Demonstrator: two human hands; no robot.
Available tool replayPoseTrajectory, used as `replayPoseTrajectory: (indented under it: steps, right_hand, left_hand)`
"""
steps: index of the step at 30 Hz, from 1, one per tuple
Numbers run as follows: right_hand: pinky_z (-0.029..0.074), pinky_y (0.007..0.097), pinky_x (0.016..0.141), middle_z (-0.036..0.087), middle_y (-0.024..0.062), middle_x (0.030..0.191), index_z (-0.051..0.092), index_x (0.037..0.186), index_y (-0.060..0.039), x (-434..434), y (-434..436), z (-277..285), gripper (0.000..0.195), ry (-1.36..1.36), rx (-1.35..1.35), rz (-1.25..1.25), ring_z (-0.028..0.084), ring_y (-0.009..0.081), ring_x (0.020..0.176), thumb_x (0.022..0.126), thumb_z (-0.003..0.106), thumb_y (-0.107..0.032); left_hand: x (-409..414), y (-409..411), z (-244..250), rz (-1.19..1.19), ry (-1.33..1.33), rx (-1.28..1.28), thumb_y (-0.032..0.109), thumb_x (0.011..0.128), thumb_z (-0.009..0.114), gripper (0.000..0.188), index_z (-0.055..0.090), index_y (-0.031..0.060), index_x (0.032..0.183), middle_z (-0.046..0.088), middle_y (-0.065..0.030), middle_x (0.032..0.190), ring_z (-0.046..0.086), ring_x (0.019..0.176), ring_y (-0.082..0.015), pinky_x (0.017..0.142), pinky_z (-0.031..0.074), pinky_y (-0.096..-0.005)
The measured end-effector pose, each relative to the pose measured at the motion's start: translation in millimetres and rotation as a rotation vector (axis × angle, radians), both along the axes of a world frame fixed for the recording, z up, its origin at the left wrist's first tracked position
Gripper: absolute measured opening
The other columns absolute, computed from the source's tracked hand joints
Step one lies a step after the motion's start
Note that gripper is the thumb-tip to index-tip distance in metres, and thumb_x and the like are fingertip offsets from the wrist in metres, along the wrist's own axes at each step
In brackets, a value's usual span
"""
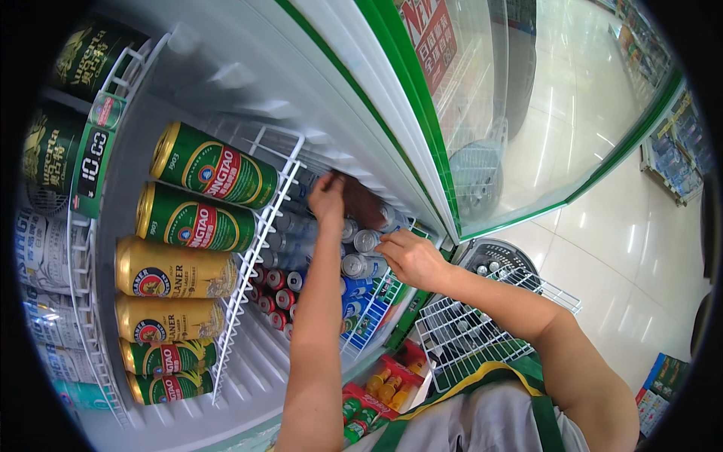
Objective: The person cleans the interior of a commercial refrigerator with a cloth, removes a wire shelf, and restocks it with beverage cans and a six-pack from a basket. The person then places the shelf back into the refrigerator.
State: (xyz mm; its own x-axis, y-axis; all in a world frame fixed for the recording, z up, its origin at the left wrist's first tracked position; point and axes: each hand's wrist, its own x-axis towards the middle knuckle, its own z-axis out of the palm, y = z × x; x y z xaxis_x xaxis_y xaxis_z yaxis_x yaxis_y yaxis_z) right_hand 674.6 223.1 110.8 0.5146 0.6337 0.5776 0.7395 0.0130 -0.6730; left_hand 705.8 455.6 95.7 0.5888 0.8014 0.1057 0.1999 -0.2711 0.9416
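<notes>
Inside the open fridge, my left hand (pixel 326 199) grips a dark brown cloth (pixel 364 203) against the side wall, above the lower rack. The cloth is blurred. My right hand (pixel 415 260) is at the front of that rack, fingertips at the top of a silver-topped can (pixel 367 241); whether they grip it is unclear. Another silver-topped can (pixel 357 265) lies just below in the picture. Rows of clear bottles (pixel 294 226) stand behind my left forearm. Red cans (pixel 277 279) and blue cans (pixel 356 291) fill the neighbouring rows.
Green Tsingtao cans (pixel 217 164) and gold Paulaner cans (pixel 175 266) stand on the wire shelf (pixel 248 271) to the left. The glass door (pixel 508 141) is swung open at right. A loose wire rack (pixel 480 333) lies beside a grey basket (pixel 519 251) with bottles.
</notes>
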Motion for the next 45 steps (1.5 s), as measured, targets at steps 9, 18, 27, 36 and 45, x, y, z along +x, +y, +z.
replayPoseTrajectory:
  steps: [9, 18, 27, 36, 45]
  right_hand:
    - [0.049, 0.0357, 0.069, 0.06, 0.0124, 0.088, 0.06, 0.087, -0.0017, 1.7, -31.4, 6.1, 0.015, 0.045, -0.071, 0.023, 0.058, 0.0291, 0.082, 0.072, 0.058, -0.002]
    - [0.049, 0.036, 0.066, 0.058, 0.0122, 0.08, 0.061, 0.085, -0.0005, -10.5, -30.7, -13.3, 0.014, 0.1, -0.035, 0.06, 0.058, 0.03, 0.076, 0.072, 0.056, -0.003]
    - [0.043, 0.0411, 0.086, 0.048, 0.023, 0.118, 0.046, 0.116, 0.0014, 27.5, 21.0, 35.6, 0.044, 0.09, 0.122, -0.059, 0.049, 0.0388, 0.103, 0.073, 0.051, 0.005]
    - [0.043, 0.0404, 0.086, 0.037, 0.0245, 0.129, 0.04, 0.124, -0.0026, 21.7, 78.2, 42.5, 0.058, -0.027, -0.041, 0.052, 0.048, 0.0399, 0.1, 0.068, 0.053, 0.003]
    - [0.043, 0.0388, 0.083, 0.046, 0.0196, 0.11, 0.043, 0.122, -0.0047, 48.2, 72.8, 6.7, 0.06, -0.156, -0.052, -0.07, 0.048, 0.0364, 0.096, 0.065, 0.055, 0.003]
  left_hand:
    - [27.6, 50.7, 26.4, 0.335, -0.339, 0.01, 0.011, 0.085, 0.049, 0.03, 0.051, -0.0036, 0.11, 0.057, -0.015, 0.106, 0.056, 0.087, -0.0253, 0.074, 0.048, -0.034]
    - [-10.0, -99.1, 47.5, 0.074, 0.017, 0.493, 0.013, 0.08, 0.052, 0.022, 0.054, -0.0075, 0.088, 0.053, -0.0229, 0.096, 0.051, 0.088, -0.0367, 0.078, 0.041, -0.0395]
    - [5.5, -38.1, 37.2, 0.095, -0.026, 0.343, 0.011, 0.083, 0.048, 0.033, 0.048, -0.0079, 0.11, 0.049, -0.0238, 0.114, 0.047, 0.103, -0.0371, 0.088, 0.037, -0.0392]
    - [-43.9, 7.7, 18.4, -0.002, -0.327, -0.663, 0.009, 0.086, 0.049, 0.026, 0.05, 0.0027, 0.111, 0.057, -0.0076, 0.098, 0.055, 0.088, -0.0175, 0.076, 0.045, -0.0299]
    - [-50.1, -38.4, 46.7, -0.395, -0.395, -0.744, 0.007, 0.089, 0.04, 0.041, 0.037, 0.0005, 0.129, 0.046, -0.012, 0.124, 0.049, 0.108, -0.0213, 0.091, 0.04, -0.0317]
